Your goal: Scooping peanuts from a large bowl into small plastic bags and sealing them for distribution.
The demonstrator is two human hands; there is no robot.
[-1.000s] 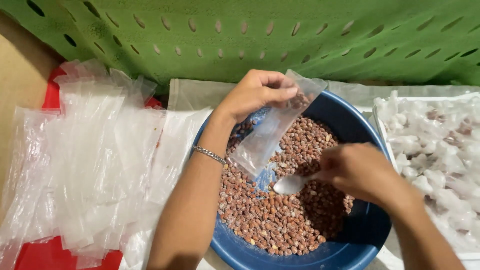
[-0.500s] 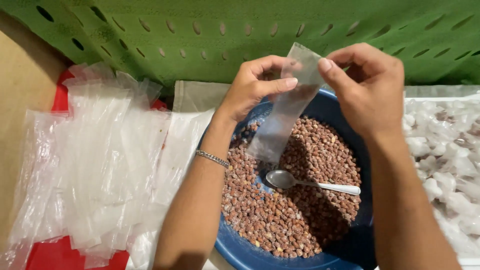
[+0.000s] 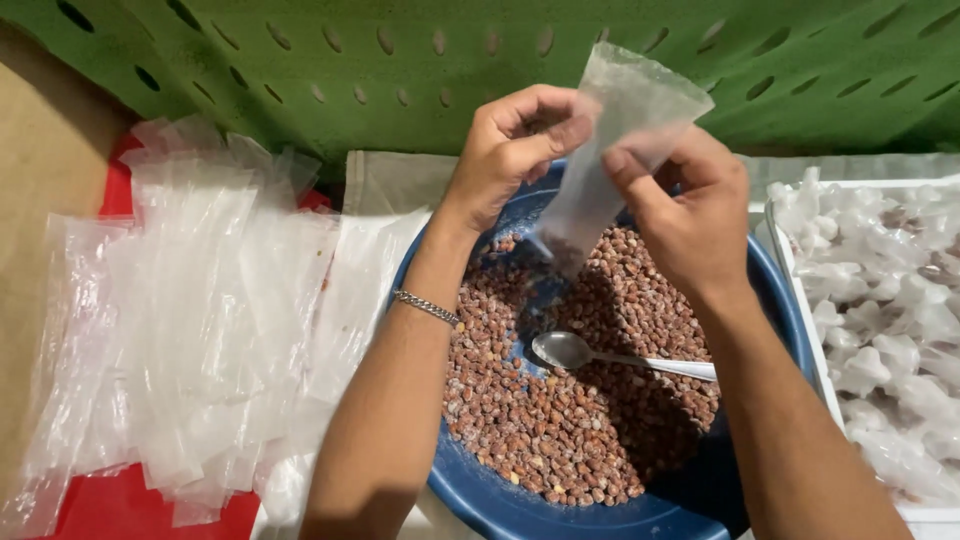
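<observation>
- Both hands, left (image 3: 515,150) and right (image 3: 690,215), pinch a clear bag (image 3: 610,150) at its mouth, above the bowl (image 3: 600,515) at 12 o'clock, over the nuts (image 3: 560,420).
- Spoon (image 3: 610,357) rests on the nuts, free.
- Empty bags (image 3: 200,320) lie at 9 o'clock.

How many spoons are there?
1. The metal spoon lies on the peanuts in the blue bowl, below the plastic bag that the left hand and right hand hold. Another could be buried under the peanuts.
</observation>
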